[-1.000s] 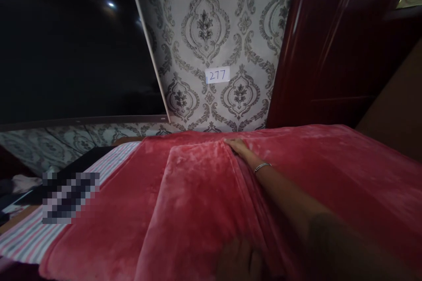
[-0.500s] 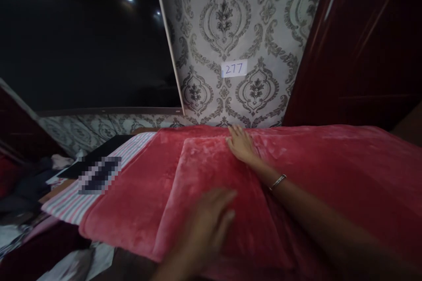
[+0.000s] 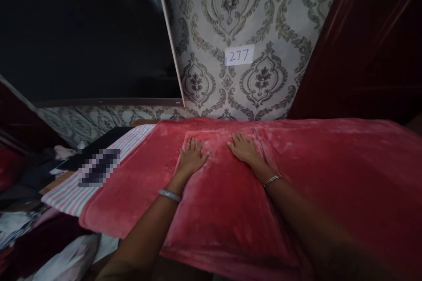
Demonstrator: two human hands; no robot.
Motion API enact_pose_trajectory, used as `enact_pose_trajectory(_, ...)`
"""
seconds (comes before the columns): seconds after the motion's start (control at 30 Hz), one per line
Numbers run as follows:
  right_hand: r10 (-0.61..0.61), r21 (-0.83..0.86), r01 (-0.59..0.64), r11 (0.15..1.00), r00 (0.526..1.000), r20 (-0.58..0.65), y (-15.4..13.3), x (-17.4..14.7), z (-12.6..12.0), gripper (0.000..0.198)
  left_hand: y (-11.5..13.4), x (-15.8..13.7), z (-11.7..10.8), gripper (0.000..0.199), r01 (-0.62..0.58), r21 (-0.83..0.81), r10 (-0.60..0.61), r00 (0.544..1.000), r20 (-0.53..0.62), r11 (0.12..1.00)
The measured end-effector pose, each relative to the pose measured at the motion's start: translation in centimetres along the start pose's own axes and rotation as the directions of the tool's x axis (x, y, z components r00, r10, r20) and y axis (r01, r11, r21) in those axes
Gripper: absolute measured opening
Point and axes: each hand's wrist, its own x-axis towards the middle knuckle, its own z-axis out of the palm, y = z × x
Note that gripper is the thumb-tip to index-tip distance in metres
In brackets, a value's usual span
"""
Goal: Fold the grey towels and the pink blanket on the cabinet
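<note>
A folded red plush blanket [image 3: 224, 197] lies lengthwise in front of me, on top of a larger spread of similar red plush cloth [image 3: 336, 167]. My left hand [image 3: 191, 156] rests flat on the folded piece near its far left corner, fingers spread. Toward its far right corner, my right hand [image 3: 243, 147] also lies flat with the fingers apart. Neither hand grips anything. The blanket's near end shows stacked layers at the edge.
A striped cloth [image 3: 133, 138] shows at the left, with a blurred-out dark object on it. Beyond it are a black flat item [image 3: 115, 134] and heaped clothes [image 3: 42, 237]. A large dark screen [image 3: 89, 39] and patterned wall [image 3: 227, 22] stand behind; a dark red panel [image 3: 369, 52] is at right.
My left hand has moved forward from the near middle to the blanket's far left part and come to rest there. My right hand has shifted slightly nearer on the cloth. The view has tilted down.
</note>
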Motion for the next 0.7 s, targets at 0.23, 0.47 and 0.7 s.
enact_pose_trajectory(0.23,0.031,0.070,-0.039,0.997,0.994,0.107,-0.8,-0.4,-2.5,0.064,-0.3,0.9,0.0,0.072,-0.016,0.001,0.016,1.000,0.023,1.000)
enact_pose_trajectory(0.47,-0.087,0.085,0.081,0.993,0.994,0.067,-1.3,-9.1,-4.4,0.072,-3.5,1.0,-1.6,0.069,-0.074,-0.335,0.082,0.997,0.009,0.939)
enact_pose_trajectory(0.7,-0.220,0.042,0.217,0.975,0.974,0.061,-0.7,-18.0,-1.2,0.073,-6.3,-7.6,-1.1,0.061,0.082,-0.859,-0.278,0.958,-0.072,0.506)
